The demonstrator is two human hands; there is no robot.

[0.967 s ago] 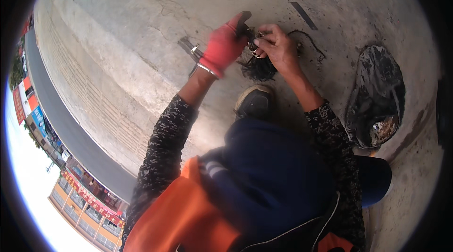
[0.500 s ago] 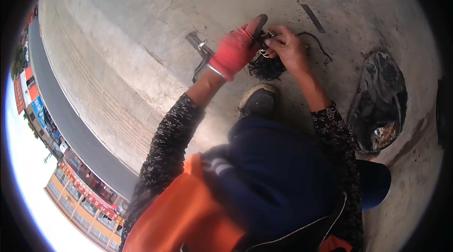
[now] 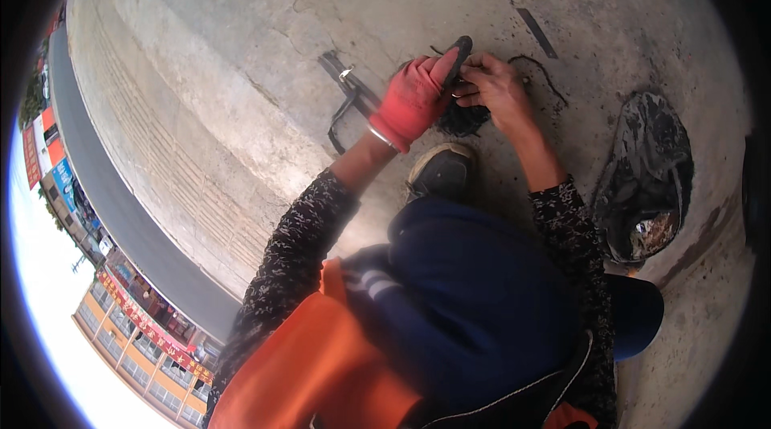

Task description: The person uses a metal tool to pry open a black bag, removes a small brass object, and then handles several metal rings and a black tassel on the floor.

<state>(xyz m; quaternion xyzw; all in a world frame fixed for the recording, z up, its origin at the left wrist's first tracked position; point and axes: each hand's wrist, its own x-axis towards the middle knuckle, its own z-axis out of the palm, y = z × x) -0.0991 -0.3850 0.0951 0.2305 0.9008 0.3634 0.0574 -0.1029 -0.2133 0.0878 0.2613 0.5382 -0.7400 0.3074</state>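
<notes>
My left hand [image 3: 419, 96], in a red glove with black fingertips, is closed at the top of a black tangled bundle of what looks like wire [image 3: 463, 119]. The bundle hangs just beyond the toe of my dark shoe [image 3: 441, 173]. My bare right hand [image 3: 495, 92] meets the left one there, thumb and fingers pinched together. Whatever small piece they grip is hidden between the two hands. A loose black cord [image 3: 544, 76] curves across the concrete to the right of my right hand.
Left of my glove lie a dark metal bar with a shiny clip [image 3: 346, 74] and a bent black strip [image 3: 341, 120]. A flat dark strip [image 3: 536, 32] lies farther off on the concrete. At right is an open black bag [image 3: 642, 164] with debris inside. A road [image 3: 120, 176] runs along the far left.
My left hand has shifted slightly right and nearer, its thumb turning over toward the right hand. The pale loops and brassy bits between the hands are now mostly covered.
</notes>
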